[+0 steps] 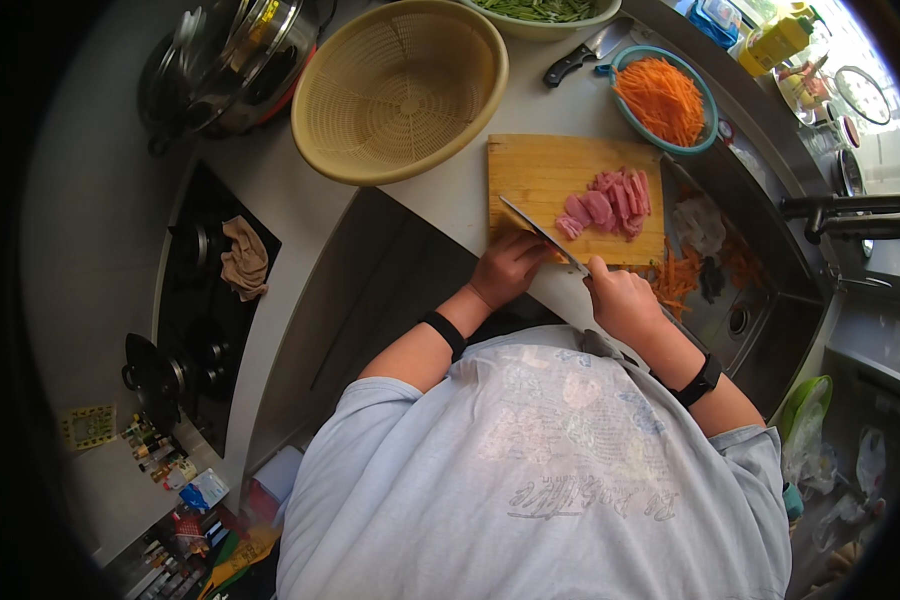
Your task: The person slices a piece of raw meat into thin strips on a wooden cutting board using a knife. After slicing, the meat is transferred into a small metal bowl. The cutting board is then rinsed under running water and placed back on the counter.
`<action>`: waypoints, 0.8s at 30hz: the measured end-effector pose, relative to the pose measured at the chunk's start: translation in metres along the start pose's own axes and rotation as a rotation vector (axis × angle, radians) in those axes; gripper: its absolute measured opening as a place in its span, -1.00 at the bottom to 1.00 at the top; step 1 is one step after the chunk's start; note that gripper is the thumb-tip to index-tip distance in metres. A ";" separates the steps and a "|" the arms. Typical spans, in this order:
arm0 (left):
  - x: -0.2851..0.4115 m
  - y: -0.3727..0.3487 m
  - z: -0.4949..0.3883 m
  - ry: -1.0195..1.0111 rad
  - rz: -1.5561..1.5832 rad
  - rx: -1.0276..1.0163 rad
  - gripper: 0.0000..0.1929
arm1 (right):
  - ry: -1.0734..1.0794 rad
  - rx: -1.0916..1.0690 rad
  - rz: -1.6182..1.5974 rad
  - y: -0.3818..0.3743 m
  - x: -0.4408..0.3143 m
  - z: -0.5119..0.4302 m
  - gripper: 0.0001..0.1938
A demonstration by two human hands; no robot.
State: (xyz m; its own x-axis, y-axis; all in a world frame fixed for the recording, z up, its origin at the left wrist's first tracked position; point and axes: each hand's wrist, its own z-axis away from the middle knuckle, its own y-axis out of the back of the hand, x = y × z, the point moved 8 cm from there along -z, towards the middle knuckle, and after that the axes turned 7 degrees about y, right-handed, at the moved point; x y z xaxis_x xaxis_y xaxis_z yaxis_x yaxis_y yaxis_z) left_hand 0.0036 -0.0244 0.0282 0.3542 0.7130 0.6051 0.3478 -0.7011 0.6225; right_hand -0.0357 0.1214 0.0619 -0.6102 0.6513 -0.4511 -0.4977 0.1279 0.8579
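Observation:
My right hand (624,298) grips the handle of a kitchen knife (540,231), its blade slanting up and left over the near edge of a wooden cutting board (529,166). Close behind the blade, my left hand (506,268) rests at the board's near left corner with bent fingers. The blade partly hides those fingertips, so whether they hold anything cannot be made out. Sliced pink raw meat (609,202) lies in a loose pile on the right half of the board, beyond the knife.
A tan plastic colander (409,105) stands left of the board. Behind are a second knife (581,56) and a teal basket of shredded carrot (661,101). The steel sink (772,330) at right holds carrot peelings (675,277). A gas hob (195,330) with a brown cloth (244,259) is at left.

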 end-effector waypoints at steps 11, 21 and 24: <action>0.002 -0.002 -0.003 -0.048 0.012 -0.079 -0.78 | -0.070 0.108 -0.072 -0.007 0.007 -0.033 -0.79; -0.014 -0.027 -0.031 0.140 0.042 -0.270 -0.70 | -0.074 0.429 -0.379 0.024 0.027 -0.010 -0.84; -0.020 -0.038 -0.044 0.225 0.043 -0.306 -0.70 | -0.078 0.483 -0.436 0.029 0.030 -0.004 -0.85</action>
State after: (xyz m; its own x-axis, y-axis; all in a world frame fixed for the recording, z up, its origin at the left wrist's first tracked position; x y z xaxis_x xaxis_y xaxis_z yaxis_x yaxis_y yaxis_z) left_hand -0.0547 -0.0110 0.0141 0.1516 0.6909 0.7069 0.0494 -0.7196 0.6927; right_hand -0.0709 0.1417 0.0722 -0.3598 0.5134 -0.7790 -0.3453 0.7024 0.6224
